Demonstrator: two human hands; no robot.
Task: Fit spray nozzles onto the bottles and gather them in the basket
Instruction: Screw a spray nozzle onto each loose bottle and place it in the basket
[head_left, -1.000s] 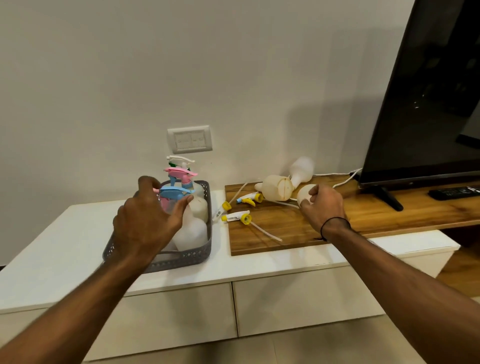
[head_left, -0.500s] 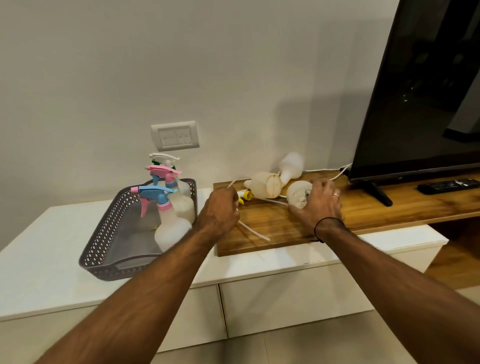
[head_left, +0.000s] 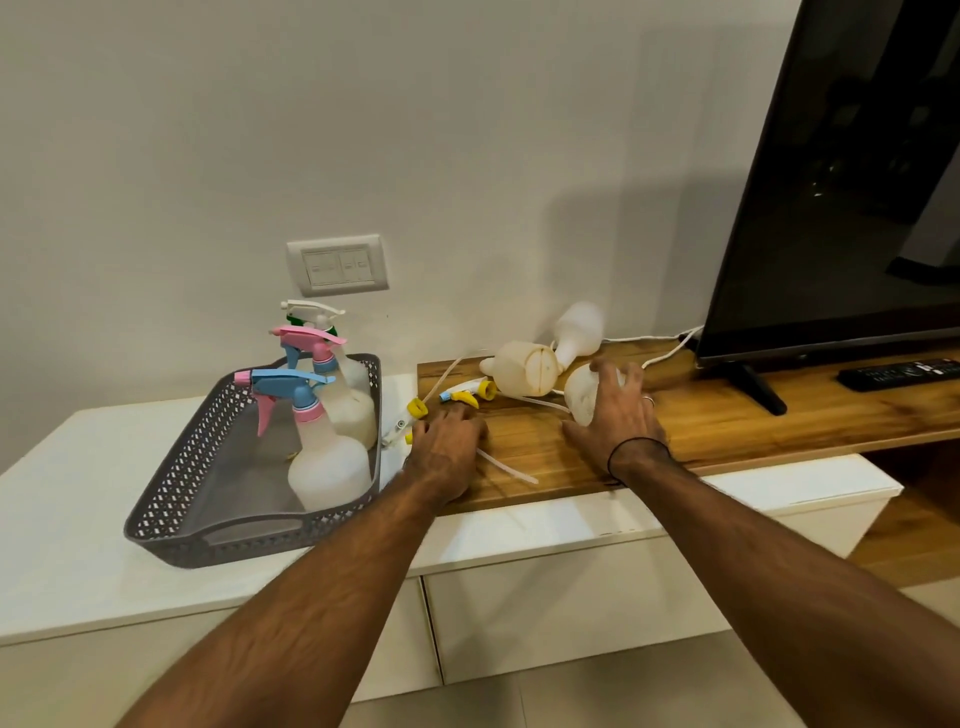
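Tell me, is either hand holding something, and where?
The right hand grips a lying bottle around its body. The left hand covers a yellow-collared nozzle; its fingers' grip cannot be told.

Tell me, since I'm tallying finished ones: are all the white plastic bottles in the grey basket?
No, three white plastic bottles lie outside the grey basket on the wooden board.

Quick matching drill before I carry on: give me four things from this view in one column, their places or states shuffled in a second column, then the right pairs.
Things:
1. blue-nozzle bottle
2. right hand
3. left hand
4. remote control

Places or states:
A. on the wooden board by the TV foot
B. standing upright in the grey basket
C. closing on a bare bottle lying on its side
D. reaching down over a loose yellow-collared nozzle and its tube

Pairs: 1-B, 2-C, 3-D, 4-A
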